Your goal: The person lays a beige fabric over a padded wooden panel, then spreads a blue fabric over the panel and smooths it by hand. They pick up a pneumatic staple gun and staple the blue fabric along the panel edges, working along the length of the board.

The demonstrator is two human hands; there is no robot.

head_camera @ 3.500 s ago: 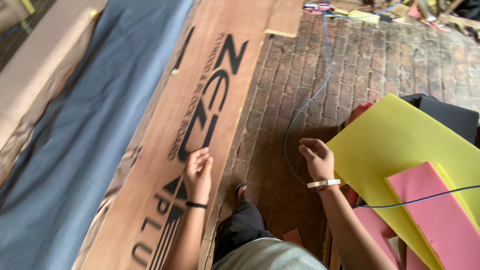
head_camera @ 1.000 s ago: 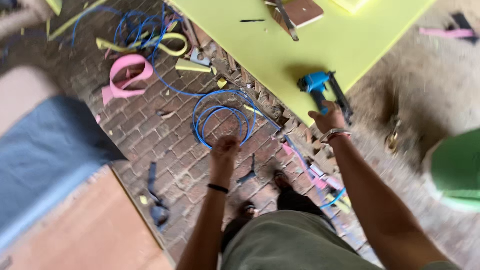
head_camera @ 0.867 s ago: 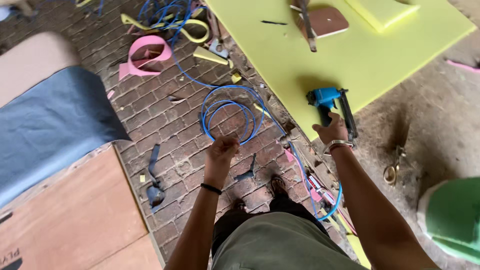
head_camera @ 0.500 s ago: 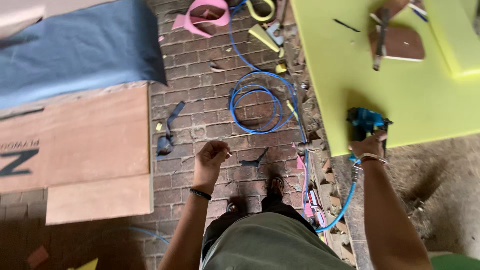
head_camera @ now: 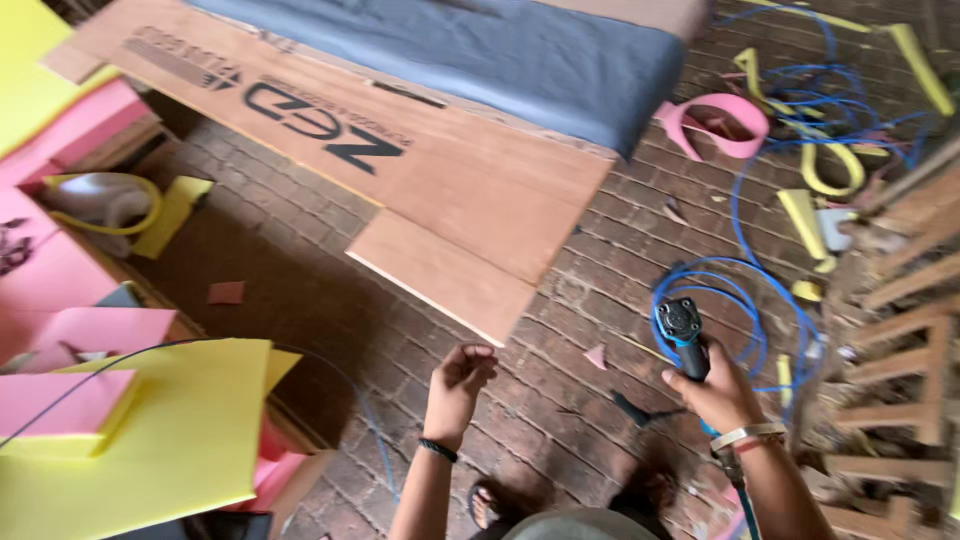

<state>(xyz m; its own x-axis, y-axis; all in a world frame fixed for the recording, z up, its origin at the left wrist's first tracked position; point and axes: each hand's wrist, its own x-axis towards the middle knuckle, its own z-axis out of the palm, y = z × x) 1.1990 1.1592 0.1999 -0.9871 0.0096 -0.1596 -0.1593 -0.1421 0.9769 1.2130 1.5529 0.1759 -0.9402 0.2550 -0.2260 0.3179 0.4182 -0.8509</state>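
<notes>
My right hand grips a blue and black air stapler, lifted over the brick floor, with its blue hose coiled just behind it. My left hand hangs empty with fingers loosely curled, a black band on its wrist, close to the corner of a plywood sheet. A grey-blue foam pad lies on the far part of the plywood.
Yellow and pink foam sheets are stacked at the left. Pink and yellow foam offcuts litter the bricks at the upper right. A wooden frame stands at the right edge. My feet show at the bottom.
My right hand has picked the stapler up off the yellow foam and carries it. My view has swung round from the yellow sheet to the plywood.
</notes>
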